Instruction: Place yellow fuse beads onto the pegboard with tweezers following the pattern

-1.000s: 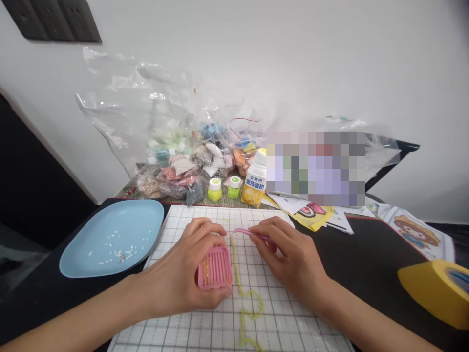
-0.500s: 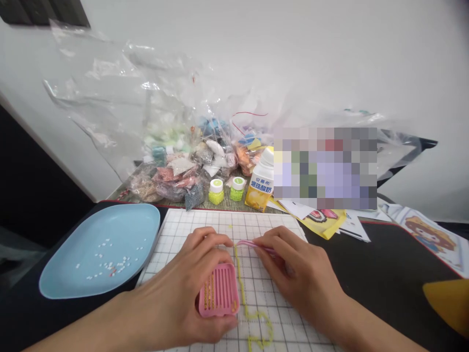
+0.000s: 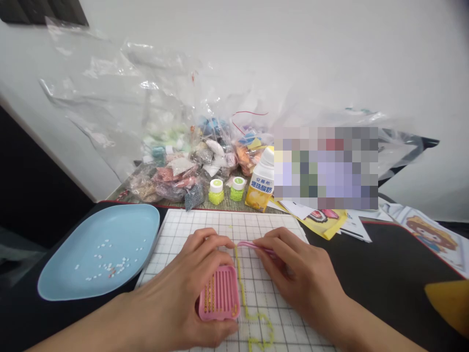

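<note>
My left hand (image 3: 198, 288) is wrapped round a small pink ribbed tray (image 3: 224, 293), whose left grooves hold yellow-gold beads. Its index finger reaches to the top end of a line of yellow-green beads (image 3: 241, 281). Pinched in my right hand (image 3: 296, 264) are pink tweezers (image 3: 249, 244), their tip pointing left at that same end of the line. Whether the tip grips a bead is too small to tell. Below, the bead line bends into a curl. Under both hands lies a white board with a black grid (image 3: 286, 318).
A blue plate (image 3: 54, 274) with scattered white beads is at the left. Behind the board stand two small bead jars (image 3: 216, 194), a yogurt carton (image 3: 258, 188) and plastic bags (image 3: 176, 171) of coloured beads. Papers (image 3: 322, 220) lie at the right, near a yellow object (image 3: 449, 303).
The hands hold nearly the same pose. The tweezers' tip and the pink tray have shifted very slightly in view.
</note>
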A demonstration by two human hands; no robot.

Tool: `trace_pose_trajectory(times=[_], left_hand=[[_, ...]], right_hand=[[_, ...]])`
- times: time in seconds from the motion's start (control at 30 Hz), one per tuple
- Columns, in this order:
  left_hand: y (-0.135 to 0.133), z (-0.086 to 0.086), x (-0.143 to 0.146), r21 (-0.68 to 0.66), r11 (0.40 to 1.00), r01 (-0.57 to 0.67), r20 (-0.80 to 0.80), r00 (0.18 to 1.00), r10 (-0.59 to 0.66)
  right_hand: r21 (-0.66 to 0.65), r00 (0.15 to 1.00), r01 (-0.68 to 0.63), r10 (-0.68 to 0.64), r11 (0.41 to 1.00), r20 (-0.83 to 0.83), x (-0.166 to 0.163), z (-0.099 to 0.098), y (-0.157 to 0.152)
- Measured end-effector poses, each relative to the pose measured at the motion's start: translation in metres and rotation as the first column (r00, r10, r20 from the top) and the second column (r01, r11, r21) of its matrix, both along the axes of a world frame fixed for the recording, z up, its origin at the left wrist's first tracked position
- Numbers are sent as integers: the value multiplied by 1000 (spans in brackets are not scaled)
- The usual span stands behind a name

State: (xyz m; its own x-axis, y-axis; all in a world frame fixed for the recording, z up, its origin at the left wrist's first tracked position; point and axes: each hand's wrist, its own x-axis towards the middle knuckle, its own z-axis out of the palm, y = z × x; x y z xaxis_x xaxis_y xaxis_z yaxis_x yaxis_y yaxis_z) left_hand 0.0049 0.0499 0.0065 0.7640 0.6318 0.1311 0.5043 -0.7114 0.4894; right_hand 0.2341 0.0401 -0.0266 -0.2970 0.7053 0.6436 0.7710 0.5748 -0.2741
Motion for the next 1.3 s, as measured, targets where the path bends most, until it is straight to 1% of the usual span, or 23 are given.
trace_pose_trajectory(times=[0.07, 0.1, 0.13, 0.33, 0.53, 0.63, 0.73, 0.8, 0.9, 0.97, 1.1, 1.3], left_hand=[[0, 0, 0, -11, 1000, -10, 1, 1000, 10], [0, 1, 0, -26, 1000, 7, -2, 1000, -7], [0, 1, 0, -28, 1000, -8, -3, 1000, 8], [1, 0, 1, -40, 999, -14, 7, 1000, 14], [0, 6, 3, -43, 999, -6, 22, 1000, 7], [-1, 6, 3, -34, 999, 2, 43, 999, 0], [-2, 4, 2, -10, 1000, -1, 75, 997, 2], [-2, 2, 1, 7, 1000, -7, 94, 996, 7], [-2, 1, 2, 24, 1000, -9, 106, 994, 6], [-2, 1, 3, 43, 999, -9, 110, 994, 4], [-3, 1, 3, 72, 997, -11, 110, 994, 3], [-3, 2, 2, 63, 998, -17, 98, 995, 11]], right_hand=[[-2, 1000, 3, -3, 1000, 7, 0, 0, 0], [-2, 1000, 4, -4, 1000, 9, 0, 0, 0], [0, 1000, 5, -5, 1000, 8, 0, 0, 0], [37, 1000, 5, -5, 999, 11, -1, 0, 0], [53, 1000, 0, 0, 999, 7, -2, 2, 0], [94, 999, -8, 13, 996, -48, -2, 3, -1], [156, 989, -86, 103, 984, -107, -1, 6, -4], [164, 977, -186, 201, 969, -78, 0, 8, -8], [103, 945, -325, 326, 940, 12, 0, 11, -12], [55, 927, -374, 372, 926, 47, -2, 11, -14], [15, 915, -399, 397, 917, 64, -5, 10, -17], [12, 921, -387, 386, 922, 45, -5, 9, -19]])
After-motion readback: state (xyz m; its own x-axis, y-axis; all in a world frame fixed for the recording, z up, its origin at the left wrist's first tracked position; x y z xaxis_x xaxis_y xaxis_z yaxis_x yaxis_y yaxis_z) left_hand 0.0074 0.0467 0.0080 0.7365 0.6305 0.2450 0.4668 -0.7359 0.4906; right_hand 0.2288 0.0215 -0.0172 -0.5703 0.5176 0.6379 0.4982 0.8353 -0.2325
